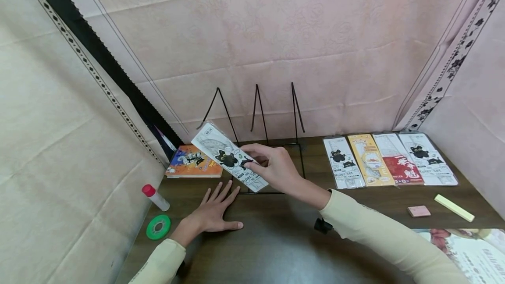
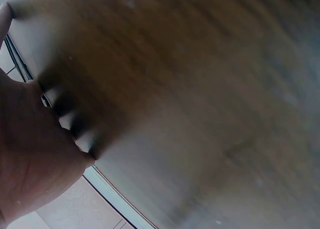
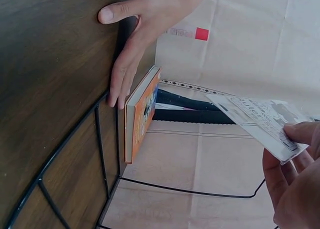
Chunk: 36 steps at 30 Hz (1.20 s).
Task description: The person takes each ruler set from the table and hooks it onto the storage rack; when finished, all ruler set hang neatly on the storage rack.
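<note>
A ruler set packet (image 1: pixel 226 154) with black cat drawings is pinched at one edge by my right hand (image 1: pixel 278 168), thumb on top. It hangs tilted above the table, in front of a black wire rack (image 1: pixel 301 161) with three upright prongs. My left hand (image 1: pixel 213 211) lies on the table with fingers spread, fingertips beside the rack's front wire. In the right wrist view the packet (image 3: pixel 265 124) is seen in the right fingers, and the left hand (image 3: pixel 145 29) rests near an orange book (image 3: pixel 142 116). Table blur fills most of the left wrist view.
Several flat packets (image 1: pixel 371 161) lie in a row at the back right. A pink eraser (image 1: pixel 419 211), a pale yellow strip (image 1: pixel 453 207) and a printed sheet (image 1: pixel 469 253) are nearer. At left are a red-capped glue stick (image 1: pixel 158 198) and a green tape roll (image 1: pixel 158 227). Cloth (image 1: pixel 276 47) hangs behind.
</note>
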Each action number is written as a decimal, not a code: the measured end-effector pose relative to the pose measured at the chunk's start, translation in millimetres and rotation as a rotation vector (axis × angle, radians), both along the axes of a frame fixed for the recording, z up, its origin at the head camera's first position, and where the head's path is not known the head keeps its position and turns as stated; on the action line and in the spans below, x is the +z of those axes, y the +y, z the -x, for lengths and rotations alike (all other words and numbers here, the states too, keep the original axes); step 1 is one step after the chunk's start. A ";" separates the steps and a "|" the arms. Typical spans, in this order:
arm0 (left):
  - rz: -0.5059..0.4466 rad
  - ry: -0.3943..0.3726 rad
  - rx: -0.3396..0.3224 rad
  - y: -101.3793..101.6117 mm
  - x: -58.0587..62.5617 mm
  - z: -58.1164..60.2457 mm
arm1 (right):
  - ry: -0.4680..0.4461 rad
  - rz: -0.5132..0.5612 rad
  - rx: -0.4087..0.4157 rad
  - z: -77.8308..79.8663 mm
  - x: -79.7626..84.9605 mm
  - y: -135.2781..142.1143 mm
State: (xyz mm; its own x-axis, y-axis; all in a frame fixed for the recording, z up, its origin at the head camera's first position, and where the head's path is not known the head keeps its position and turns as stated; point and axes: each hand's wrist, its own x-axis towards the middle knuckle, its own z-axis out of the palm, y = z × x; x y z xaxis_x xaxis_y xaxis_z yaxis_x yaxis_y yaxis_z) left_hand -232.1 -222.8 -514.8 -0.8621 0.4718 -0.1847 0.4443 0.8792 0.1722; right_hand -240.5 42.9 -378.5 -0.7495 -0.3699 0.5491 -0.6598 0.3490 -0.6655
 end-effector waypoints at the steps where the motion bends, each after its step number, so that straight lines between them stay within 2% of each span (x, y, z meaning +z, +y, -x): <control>1: 0.000 -0.001 0.000 0.0 0.2 -0.1 | -0.006 -0.001 -0.002 -0.1 -0.7 0.3; 10: 0.006 0.000 -0.001 0.1 0.2 -0.5 | -0.021 -0.001 -0.018 -1.6 -3.7 2.8; 24: 0.006 0.002 -0.003 -0.1 -0.9 -1.5 | -0.017 0.052 0.012 -2.0 -8.1 2.7; 36: 0.009 0.018 -0.003 0.4 -0.8 -0.8 | -0.007 0.049 -0.008 9.5 -10.0 -1.9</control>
